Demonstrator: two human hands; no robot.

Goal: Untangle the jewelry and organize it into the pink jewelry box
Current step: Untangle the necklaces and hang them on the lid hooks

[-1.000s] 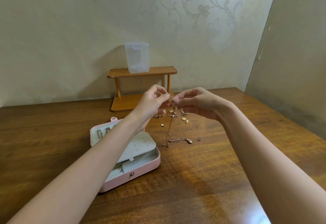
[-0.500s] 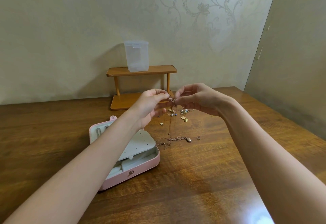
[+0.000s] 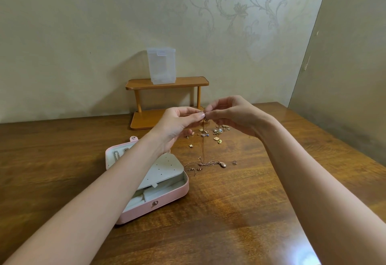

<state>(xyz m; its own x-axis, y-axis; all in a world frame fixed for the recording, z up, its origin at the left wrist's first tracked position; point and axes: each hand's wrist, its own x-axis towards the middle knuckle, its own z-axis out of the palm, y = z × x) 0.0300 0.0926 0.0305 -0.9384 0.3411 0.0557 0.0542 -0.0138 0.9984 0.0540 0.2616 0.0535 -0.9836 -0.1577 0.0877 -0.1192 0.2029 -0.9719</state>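
Observation:
My left hand [image 3: 177, 125] and my right hand [image 3: 231, 116] meet fingertip to fingertip above the table, both pinching the top of a thin rose-gold chain [image 3: 203, 147]. The chain hangs straight down to a tangled heap with a teardrop pendant [image 3: 223, 164] lying on the wood. The pink jewelry box [image 3: 167, 199] lies open under my left forearm, with a grey perforated flap and a few pieces hung in its lid [image 3: 117, 155]. Several small loose earrings and charms [image 3: 217, 134] are scattered behind the chain.
A small wooden two-tier stand [image 3: 167, 83] is at the back by the wall, with a clear plastic container [image 3: 161, 66] on its top shelf. A single small ring [image 3: 234, 162] lies right of the pendant. The wooden table [image 3: 229, 212] stretches toward me.
Both hands have risen slightly with the chain between them, drawing it more upright; the tangled end still rests on the table.

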